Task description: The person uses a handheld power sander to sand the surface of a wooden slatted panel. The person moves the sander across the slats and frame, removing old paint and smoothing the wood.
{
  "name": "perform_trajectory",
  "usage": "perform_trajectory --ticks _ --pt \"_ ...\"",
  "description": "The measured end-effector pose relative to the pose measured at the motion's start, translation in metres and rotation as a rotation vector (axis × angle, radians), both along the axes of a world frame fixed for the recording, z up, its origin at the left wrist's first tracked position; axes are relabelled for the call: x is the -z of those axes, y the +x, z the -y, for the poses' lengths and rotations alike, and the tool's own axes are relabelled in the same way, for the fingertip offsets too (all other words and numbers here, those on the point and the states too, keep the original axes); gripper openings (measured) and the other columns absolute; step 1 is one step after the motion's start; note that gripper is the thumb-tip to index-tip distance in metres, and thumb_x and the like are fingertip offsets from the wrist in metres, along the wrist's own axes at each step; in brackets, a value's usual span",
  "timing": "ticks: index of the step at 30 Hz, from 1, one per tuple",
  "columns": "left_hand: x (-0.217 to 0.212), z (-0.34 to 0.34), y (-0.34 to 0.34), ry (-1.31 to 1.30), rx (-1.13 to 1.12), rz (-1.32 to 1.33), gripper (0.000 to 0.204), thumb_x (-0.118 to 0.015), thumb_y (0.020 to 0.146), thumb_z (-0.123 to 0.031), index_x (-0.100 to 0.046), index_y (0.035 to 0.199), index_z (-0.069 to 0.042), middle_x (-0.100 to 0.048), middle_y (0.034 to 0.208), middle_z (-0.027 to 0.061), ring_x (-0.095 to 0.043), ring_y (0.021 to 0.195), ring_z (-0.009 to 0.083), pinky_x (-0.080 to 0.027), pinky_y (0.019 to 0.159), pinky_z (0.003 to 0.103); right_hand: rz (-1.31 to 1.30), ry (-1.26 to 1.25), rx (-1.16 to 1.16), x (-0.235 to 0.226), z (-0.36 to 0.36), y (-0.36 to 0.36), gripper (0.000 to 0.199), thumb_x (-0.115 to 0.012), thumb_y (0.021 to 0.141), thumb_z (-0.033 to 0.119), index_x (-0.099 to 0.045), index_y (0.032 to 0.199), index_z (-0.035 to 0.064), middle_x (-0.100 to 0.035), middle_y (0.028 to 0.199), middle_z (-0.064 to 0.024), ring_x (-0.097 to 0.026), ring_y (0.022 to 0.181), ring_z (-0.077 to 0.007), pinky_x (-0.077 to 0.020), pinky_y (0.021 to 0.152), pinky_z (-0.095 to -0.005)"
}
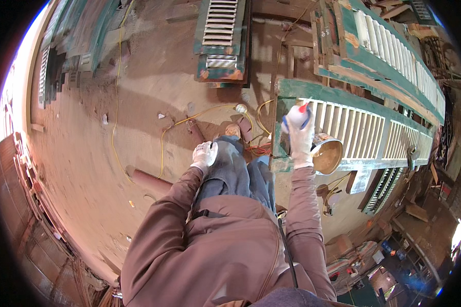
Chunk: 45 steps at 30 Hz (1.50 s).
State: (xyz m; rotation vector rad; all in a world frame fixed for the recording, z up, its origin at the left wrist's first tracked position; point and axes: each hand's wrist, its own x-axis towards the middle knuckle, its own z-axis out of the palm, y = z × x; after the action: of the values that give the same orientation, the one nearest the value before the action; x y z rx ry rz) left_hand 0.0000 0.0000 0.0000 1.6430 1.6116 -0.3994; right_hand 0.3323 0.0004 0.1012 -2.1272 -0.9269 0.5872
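My right hand, in a white glove, is closed around a white squeeze bottle with a red tip. It is above the left end of a green-framed louvered shutter with pale slats. Beside that wrist, at the shutter's near edge, is a round can with a brownish inside. My left hand, gloved too, rests on my left thigh near the knee. It holds nothing visible, and its fingers lie over the trouser leg.
More green shutters lie stacked ahead, others at the far right, and several lean at the far left. A yellow cord winds across the dusty floor. Dark reddish pieces lie left of my legs.
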Motion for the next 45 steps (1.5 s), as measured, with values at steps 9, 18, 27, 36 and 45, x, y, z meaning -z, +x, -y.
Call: perform_trajectory --ticks 9,18,27,36,45 --pt "0.012 0.023 -0.038 -0.045 -0.165 0.075 0.051 -0.034 0.101 -0.047 -0.065 0.117 -0.009 -0.065 0.122 0.0191 -0.06 0.113 0.0385 -0.046 0.097 0.048 0.078 0.18 -0.069 0.018 -0.048 0.008 0.062 -0.083 0.078 0.021 -0.051 0.128 0.0051 -0.058 0.119 -0.0139 -0.058 0.108 -0.0242 -0.0476 0.095 -0.0355" --pt "0.066 0.109 -0.121 -0.094 -0.812 0.083 0.055 -0.062 0.089 -0.035 -0.052 0.138 -0.012 -0.071 0.107 0.0168 -0.068 0.098 0.0303 -0.052 0.087 0.04 -0.096 0.145 0.15 -0.079 0.063 -0.007 0.064 -0.081 0.08 0.004 -0.046 0.133 -0.0019 -0.053 0.129 -0.0139 -0.055 0.115 -0.0214 -0.0477 0.101 -0.0341" --pt "0.067 0.204 -0.107 -0.11 -1.213 0.339 0.048 -0.063 0.092 -0.026 -0.053 0.135 -0.006 -0.073 0.094 0.009 -0.066 0.073 0.014 -0.052 0.066 0.029 -0.007 0.072 0.094 -0.054 0.15 0.062 0.063 -0.08 0.082 0.008 -0.046 0.134 -0.0046 -0.051 0.13 -0.0167 -0.051 0.121 -0.0252 -0.0437 0.105 -0.0375" --pt "0.041 0.314 -0.03 0.025 -0.793 -0.009 0.044 -0.065 0.088 -0.041 -0.064 0.117 -0.009 -0.063 0.115 0.0196 -0.058 0.113 0.037 -0.046 0.098 0.045 0.358 0.074 -0.25 -0.02 0.177 0.085 0.074 -0.082 0.08 0.017 -0.043 0.14 -0.002 -0.052 0.135 -0.0196 -0.05 0.123 -0.0342 -0.0413 0.104 -0.0448" --pt "0.055 0.378 -0.016 -0.033 -0.799 -0.341 0.051 -0.053 0.092 -0.05 -0.067 0.109 -0.003 -0.064 0.115 0.0218 -0.057 0.115 0.037 -0.044 0.099 0.046 0.658 0.051 -0.363 -0.012 0.267 0.059 0.077 -0.081 0.079 0.029 -0.043 0.139 -0.0008 -0.055 0.129 -0.0174 -0.05 0.118 -0.0372 -0.0395 0.101 -0.0509"
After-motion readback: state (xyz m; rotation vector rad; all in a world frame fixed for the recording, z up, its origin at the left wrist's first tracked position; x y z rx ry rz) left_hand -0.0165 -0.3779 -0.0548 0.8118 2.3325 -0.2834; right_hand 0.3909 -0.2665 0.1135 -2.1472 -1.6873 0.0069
